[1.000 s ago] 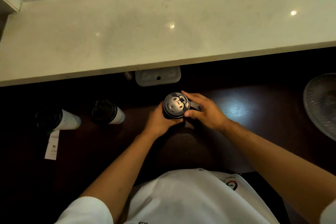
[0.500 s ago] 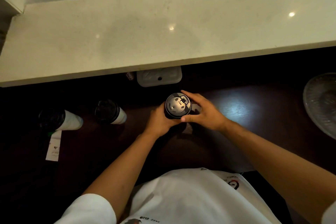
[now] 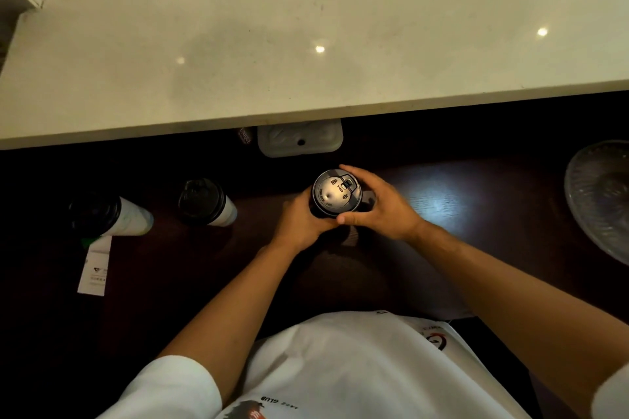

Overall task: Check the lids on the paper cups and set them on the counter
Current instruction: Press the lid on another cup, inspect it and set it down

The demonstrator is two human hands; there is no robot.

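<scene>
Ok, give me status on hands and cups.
Left hand and right hand both gripping lidded cup. Two other cups on the dark table. Counter unobstructed.

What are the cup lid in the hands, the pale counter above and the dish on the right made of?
Lid: probably moulded plastic, dark and glossy, with raised lettering and a sheen. Counter: looks like polished stone or a composite, pale, speckled, mirroring ceiling lights. Dish: seemingly clear glass, ribbed and see-through, though it could be plastic.
</scene>
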